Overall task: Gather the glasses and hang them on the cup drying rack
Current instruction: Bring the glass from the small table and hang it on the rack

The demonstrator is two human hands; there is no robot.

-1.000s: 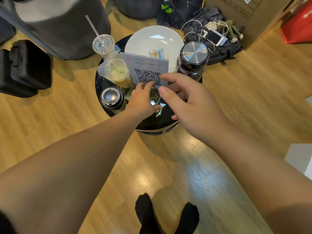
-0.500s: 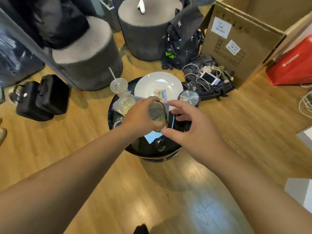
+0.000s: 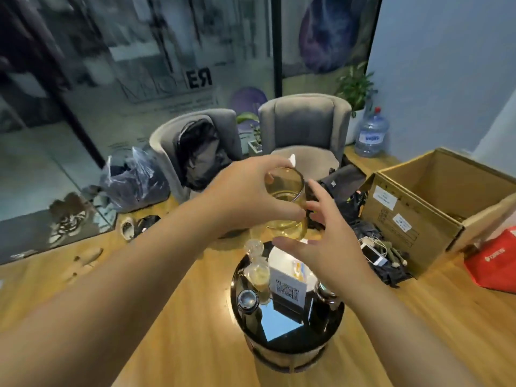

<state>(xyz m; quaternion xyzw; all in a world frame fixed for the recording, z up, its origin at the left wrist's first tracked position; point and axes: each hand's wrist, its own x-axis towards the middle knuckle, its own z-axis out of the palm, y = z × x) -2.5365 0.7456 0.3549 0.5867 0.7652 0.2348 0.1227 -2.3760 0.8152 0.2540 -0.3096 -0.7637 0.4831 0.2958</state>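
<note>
The left hand [image 3: 245,196] grips a clear glass tumbler [image 3: 284,202] around its side wall, fingers curled, and holds it in the air above the round black table [image 3: 290,339]. The right hand [image 3: 332,247] is spread open just beside the glass and holds nothing. The glass seems rigid, smooth, probably slippery and fragile; the wall below the rim is a good place to hold. It looks empty. Below the grip stands a plastic cup [image 3: 258,275] with pale yellow drink.

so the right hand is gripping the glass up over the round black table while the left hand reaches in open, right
Not quite: the hands are swapped. In the head view the left hand grips the glass above the round black table, and the right hand reaches in open.
</note>
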